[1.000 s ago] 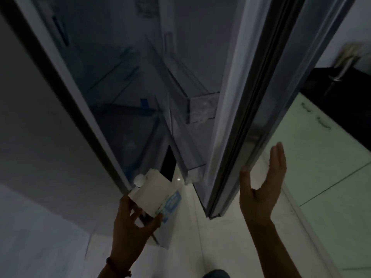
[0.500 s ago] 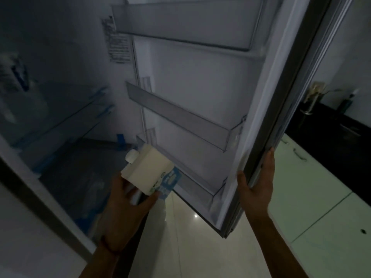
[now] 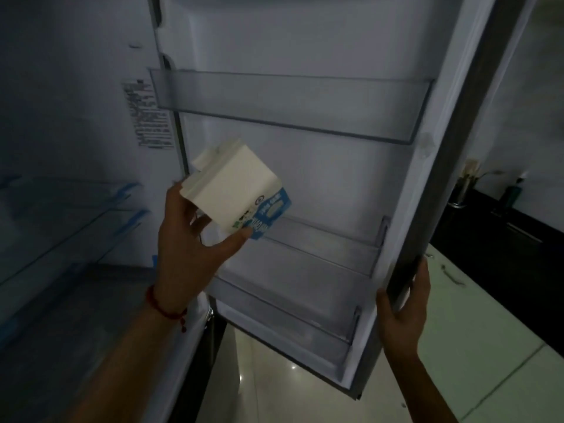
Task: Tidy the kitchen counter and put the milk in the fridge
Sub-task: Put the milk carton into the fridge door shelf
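Fridge [image 3: 76, 87]: one, stood open, interior dim; two glass shelves [image 3: 70, 215] counted on the left side, edged in blue. A printed label [image 3: 149, 117] was stuck to the inner wall near the hinge.
Fridge door [image 3: 305, 184]: one, swung wide to the right; three clear door racks counted, namely the top rack [image 3: 290, 108], the middle rack [image 3: 329, 248] and the bottom rack [image 3: 290, 315].
Floor [image 3: 259, 386]: pale glossy tiles below the door.
Cabinets [image 3: 488, 346]: pale green fronts at the right, with two small handles seen.
Worktop [image 3: 503, 218]: one, dark, far right, behind the door; a holder with utensils [image 3: 464, 187] and a dark bottle [image 3: 514, 193] stood on it, detail too dim to read.
Left hand [image 3: 186, 239]: one; fingers curled under and around the carton's near end, thumb pressed to its blue corner. A red thread bracelet [image 3: 164, 306] was on the wrist.
Right hand [image 3: 403, 306]: one; fingers wrapped over the door's outer edge, thumb on the inner face, gripping it.
Milk carton [image 3: 238, 190]: one, white with a blue printed panel, held tilted in the air, top flap pointing up and to the left. It sat in front of the door liner, between the top and middle racks, just above the middle rack and touching neither rack.
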Available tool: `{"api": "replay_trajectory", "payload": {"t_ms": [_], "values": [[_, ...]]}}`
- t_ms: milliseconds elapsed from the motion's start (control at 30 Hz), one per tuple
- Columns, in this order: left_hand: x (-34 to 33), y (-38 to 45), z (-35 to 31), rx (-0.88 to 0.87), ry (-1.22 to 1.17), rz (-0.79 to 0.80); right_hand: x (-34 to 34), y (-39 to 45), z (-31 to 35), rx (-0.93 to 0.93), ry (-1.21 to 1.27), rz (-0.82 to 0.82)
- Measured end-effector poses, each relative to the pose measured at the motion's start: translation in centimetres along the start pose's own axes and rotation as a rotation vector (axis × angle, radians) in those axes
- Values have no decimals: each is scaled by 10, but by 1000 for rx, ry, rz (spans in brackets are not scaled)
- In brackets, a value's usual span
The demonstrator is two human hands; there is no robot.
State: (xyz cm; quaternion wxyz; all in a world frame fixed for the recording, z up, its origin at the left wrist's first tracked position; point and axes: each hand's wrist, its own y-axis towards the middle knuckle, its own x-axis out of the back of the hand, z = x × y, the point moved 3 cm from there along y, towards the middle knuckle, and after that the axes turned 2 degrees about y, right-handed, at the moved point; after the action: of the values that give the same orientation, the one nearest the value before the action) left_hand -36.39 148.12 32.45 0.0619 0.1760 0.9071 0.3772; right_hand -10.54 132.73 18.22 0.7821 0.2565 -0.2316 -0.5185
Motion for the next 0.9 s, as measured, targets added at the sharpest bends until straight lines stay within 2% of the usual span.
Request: {"api": "replay_trajectory", "payload": {"t_ms": [167,433,567,700,900], "values": [[-34,38,8,-134,75,183,-3,18,-12,-43,0,-45],[-83,83,44,-192,144,517,-10,32,-25,-60,9,-99],[-98,97,65,-32,91,741,-11,36,-29,-58,6,-114],[-102,108,90,154,39,817,-12,38,-30,-39,1,-121],[-101,115,104,216,61,948,-14,37,-30,-47,-19,-119]]}}
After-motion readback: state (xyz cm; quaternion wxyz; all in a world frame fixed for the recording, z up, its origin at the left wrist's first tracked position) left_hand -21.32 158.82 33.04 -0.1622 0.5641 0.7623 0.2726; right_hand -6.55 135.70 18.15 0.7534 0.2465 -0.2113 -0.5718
